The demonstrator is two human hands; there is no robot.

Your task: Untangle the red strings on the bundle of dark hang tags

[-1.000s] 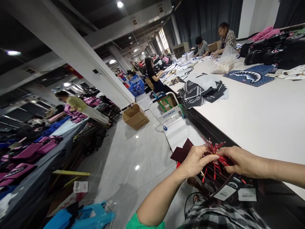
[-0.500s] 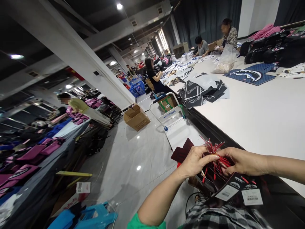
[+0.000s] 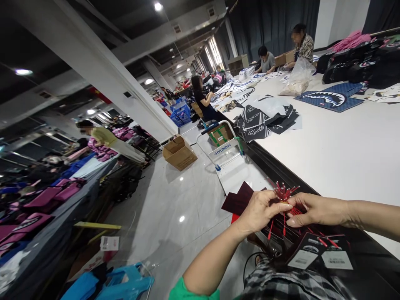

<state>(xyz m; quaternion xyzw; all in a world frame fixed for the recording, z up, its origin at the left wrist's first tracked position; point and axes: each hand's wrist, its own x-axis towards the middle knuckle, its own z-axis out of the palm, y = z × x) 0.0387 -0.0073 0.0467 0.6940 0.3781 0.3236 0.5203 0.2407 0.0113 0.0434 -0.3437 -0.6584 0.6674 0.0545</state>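
Observation:
A bundle of red tag strings (image 3: 283,192), gathered by a yellowish band, is pinched between my two hands at the table's near edge. My left hand (image 3: 261,208) grips it from the left, thumb pressed at the band. From the right, my right hand (image 3: 315,209) closes thumb and fingers on the same strings. Dark hang tags (image 3: 303,255) with white barcode labels hang from the strings below, over my checked clothing. Dark maroon cards (image 3: 239,198) stick out to the left behind my left hand. Some strings are hidden behind my fingers.
On the white table (image 3: 312,154) lie black printed panels (image 3: 253,125), a blue shark-mouth panel (image 3: 331,98) and a plastic bag (image 3: 298,79). A trolley (image 3: 223,148) and a cardboard box (image 3: 179,153) stand on the floor, left of the table. Several people work farther off.
Both hands have shifted slightly, and my fingers sit closer together around the band. The string bundle and hanging tags have moved a little to the right.

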